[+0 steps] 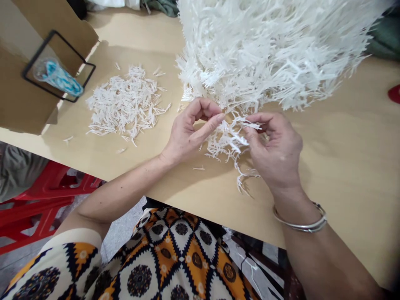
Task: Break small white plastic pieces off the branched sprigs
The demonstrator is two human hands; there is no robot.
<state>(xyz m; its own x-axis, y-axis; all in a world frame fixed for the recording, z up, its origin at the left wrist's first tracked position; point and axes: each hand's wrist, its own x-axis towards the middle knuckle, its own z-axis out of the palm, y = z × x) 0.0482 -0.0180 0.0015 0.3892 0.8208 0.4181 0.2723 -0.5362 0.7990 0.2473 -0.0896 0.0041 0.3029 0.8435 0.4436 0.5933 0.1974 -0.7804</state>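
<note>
A small branched cluster of white plastic pieces (229,141) lies on the tan table (343,137) between my hands. My left hand (190,129) pinches its left side, fingers curled and thumb against forefinger. My right hand (275,146) pinches the cluster's right side with thumb and forefinger; a silver bangle sits on that wrist. Just behind my hands rises a big heap of tangled white plastic sprues (268,50). To the left, a flat pile of loose white sticks (125,104) is spread on the table.
A brown cardboard box (21,87) stands at the far left with a black wire frame (59,66) and a blue-white item in clear plastic (58,77) against it. Red plastic stools (40,204) sit below the table's left edge. Something red (394,93) shows at the right edge.
</note>
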